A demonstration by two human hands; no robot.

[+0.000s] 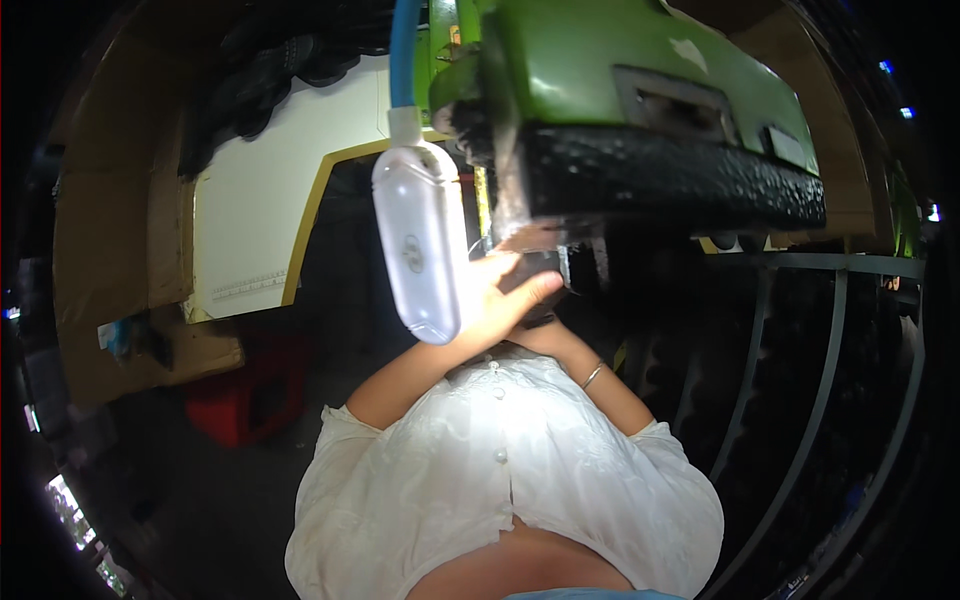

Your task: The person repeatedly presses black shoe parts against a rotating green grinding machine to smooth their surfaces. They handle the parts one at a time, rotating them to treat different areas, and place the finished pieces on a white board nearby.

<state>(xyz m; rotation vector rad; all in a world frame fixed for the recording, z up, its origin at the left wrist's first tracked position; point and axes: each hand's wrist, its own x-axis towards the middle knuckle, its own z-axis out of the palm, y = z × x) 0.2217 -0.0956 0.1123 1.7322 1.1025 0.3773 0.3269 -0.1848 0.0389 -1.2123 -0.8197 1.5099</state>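
Below the head of a green sewing machine point(590, 70), my left hand point(500, 300) closes on a dark piece point(538, 266), its thumb stretched along the near side. What the piece is, I cannot make out; it blends into the dark around it. My right hand point(538, 338) lies lower and partly behind the left one, close to the same piece. Its fingers are hidden. Just left of my hands hangs a bright white lamp point(415, 245) on a blue flexible neck point(404, 55), covering part of my left wrist.
A cream tabletop point(270, 190) with a yellow edge spreads to the left, with black items point(265, 95) heaped at its back. Cardboard point(125, 210) stands along the far left. Low on the left sits a red stool point(240, 405). Grey metal bars point(832, 340) run down the right.
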